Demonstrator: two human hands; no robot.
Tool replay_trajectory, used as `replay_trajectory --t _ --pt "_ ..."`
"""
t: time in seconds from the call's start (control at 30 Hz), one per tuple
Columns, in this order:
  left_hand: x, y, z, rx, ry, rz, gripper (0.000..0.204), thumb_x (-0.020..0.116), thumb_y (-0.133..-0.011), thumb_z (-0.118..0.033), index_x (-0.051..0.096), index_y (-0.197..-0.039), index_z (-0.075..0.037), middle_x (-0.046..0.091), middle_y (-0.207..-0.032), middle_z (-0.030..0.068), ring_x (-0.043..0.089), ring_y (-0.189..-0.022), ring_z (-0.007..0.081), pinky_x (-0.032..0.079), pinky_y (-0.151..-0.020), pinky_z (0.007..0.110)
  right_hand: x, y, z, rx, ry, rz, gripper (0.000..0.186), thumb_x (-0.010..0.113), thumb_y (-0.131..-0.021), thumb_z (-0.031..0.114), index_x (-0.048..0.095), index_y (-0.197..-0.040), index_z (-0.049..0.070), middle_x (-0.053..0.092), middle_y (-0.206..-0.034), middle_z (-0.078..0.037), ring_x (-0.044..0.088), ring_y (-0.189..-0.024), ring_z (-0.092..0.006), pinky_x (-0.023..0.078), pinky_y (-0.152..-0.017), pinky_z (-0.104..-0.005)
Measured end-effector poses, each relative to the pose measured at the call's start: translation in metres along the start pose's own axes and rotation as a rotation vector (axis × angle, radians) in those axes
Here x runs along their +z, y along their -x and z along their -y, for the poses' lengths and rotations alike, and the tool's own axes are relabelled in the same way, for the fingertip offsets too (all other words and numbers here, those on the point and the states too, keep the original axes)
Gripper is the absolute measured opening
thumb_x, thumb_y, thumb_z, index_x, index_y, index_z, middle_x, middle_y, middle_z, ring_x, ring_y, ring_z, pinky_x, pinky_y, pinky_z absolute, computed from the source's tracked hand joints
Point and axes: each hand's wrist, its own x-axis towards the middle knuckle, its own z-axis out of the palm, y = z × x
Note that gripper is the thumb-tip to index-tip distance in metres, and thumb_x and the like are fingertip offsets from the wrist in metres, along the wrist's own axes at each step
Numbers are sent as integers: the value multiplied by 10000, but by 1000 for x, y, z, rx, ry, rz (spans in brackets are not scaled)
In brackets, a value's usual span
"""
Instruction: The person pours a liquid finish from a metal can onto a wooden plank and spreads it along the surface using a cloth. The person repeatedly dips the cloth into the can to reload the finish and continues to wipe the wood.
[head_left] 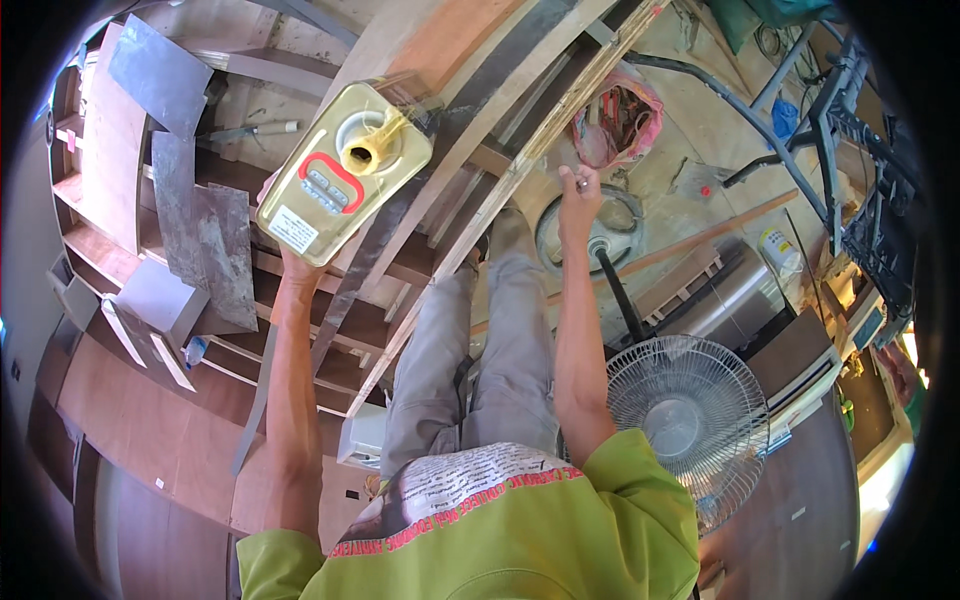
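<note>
A rectangular tin can with a red handle is tilted in front of me on the left. Its round mouth is uncapped, and yellowish residue coats the rim and spout. My left hand grips the tin from its near lower side; most of the fingers are hidden behind it. To the right, my right hand is raised with the fingers curled together. Something small and dark seems to show between them, too small to name. A pink sack with scraps inside sits just beyond this hand.
A standing fan is close by my right arm, its round base on the floor. A wooden frame runs diagonally past my legs. Sheets and a putty-knife-like tool lie left. Black metal framework stands at right.
</note>
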Motion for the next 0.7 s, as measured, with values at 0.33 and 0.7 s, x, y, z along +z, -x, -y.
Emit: replay_trajectory --t 0.33,0.7 --pt "3 -7 -7 100 -87 -1 466 845 -762 -97 647 -1183 -65 696 -1111 39 653 -986 158 520 -835 310 8 16 -25 85 -155 80 230 726 -890 140 586 -1039 33 563 -839 32 505 -766 -48 414 -694 -208" --pt "6 -8 -13 43 48 23 759 888 -681 -67 479 -1320 -46 590 -1199 78 604 -1053 193 516 -896 332 21 19 -8 29 -122 40 216 719 -894 123 584 -1037 34 597 -857 11 531 -776 -54 425 -701 -210"
